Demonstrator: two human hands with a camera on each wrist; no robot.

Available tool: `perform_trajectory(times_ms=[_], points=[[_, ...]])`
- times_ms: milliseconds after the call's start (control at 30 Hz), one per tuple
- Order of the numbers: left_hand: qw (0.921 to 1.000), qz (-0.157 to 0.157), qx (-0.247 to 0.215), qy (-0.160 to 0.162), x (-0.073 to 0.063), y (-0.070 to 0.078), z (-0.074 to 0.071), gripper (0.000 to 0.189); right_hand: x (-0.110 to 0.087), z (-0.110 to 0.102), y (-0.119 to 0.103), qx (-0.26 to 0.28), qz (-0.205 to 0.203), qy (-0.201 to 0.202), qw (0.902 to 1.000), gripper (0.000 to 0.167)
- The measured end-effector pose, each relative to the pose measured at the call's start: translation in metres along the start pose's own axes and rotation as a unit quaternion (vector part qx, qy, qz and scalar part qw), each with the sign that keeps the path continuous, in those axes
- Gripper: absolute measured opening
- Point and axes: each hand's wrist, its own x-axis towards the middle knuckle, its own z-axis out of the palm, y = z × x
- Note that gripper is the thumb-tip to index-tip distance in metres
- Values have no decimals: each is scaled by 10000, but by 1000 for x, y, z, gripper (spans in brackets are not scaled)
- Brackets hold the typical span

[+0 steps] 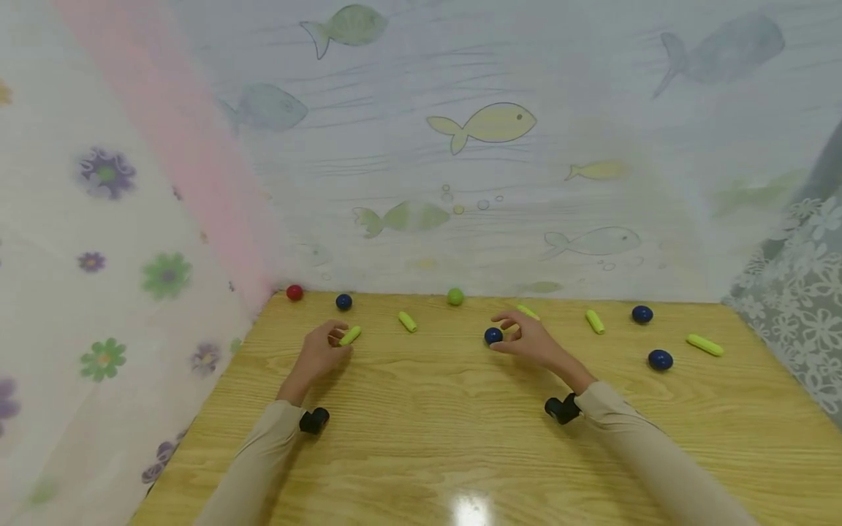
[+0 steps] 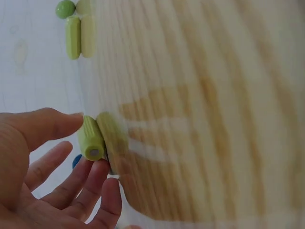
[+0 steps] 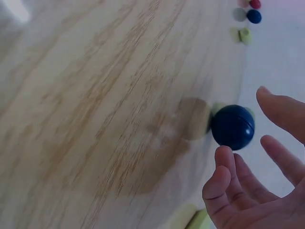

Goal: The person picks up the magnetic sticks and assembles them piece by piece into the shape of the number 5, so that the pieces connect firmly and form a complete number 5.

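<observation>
On the left, a yellow-green ridged stick [image 1: 351, 336] lies between the thumb and fingers of my left hand [image 1: 322, 352]. The left wrist view has the thumb tip against one side of the stick [image 2: 91, 138] and curled fingertips at its near end. To the right, a dark blue ball [image 1: 493, 336] rests on the table inside the spread fingers of my right hand [image 1: 531, 342]. In the right wrist view, fingertips are right at the lower side of the blue ball [image 3: 233, 127], while the thumb stands apart from it.
Along the back of the wooden table [image 1: 421, 438] are a red ball [image 1: 294, 293], a blue ball [image 1: 344, 302], a green ball [image 1: 455, 296] and a stick [image 1: 408, 321]. More sticks [image 1: 705, 345] and blue balls [image 1: 661, 359] lie at right. A fish-patterned curtain [image 1: 408, 146] hangs behind.
</observation>
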Motion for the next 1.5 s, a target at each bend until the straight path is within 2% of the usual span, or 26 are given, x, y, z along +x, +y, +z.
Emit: perform_trajectory(times_ms=[167, 300, 500, 667, 933, 1100, 1333, 1500], points=[[9994, -186, 79, 272, 6, -2, 4, 28, 16, 12, 8, -243, -291, 7, 9993, 37], [9989, -244, 77, 391, 9, -2, 6, 26, 20, 18, 11, -290, -464, 26, 9985, 31], [9984, -176, 220, 484, 10, -3, 4, 24, 10, 20, 2, -276, -525, -42, 9982, 33], [9980, -145, 283, 539, 8, 2, 2, 23, -12, 16, -9, -82, -623, -287, 9976, 32], [9998, 41, 125, 180, 3, 11, 8, 22, -54, 15, -15, 181, -484, -614, 9968, 33], [9997, 238, -53, 48, -3, 22, 14, 21, -71, 18, -18, 236, -505, -702, 9960, 32], [9969, 705, -98, -321, -19, 50, 29, 19, -85, 21, -18, 238, -535, -769, 9953, 30], [9912, 1129, -52, -692, -35, 69, 44, 17, -91, 25, -19, 239, -467, -837, 9951, 30]])
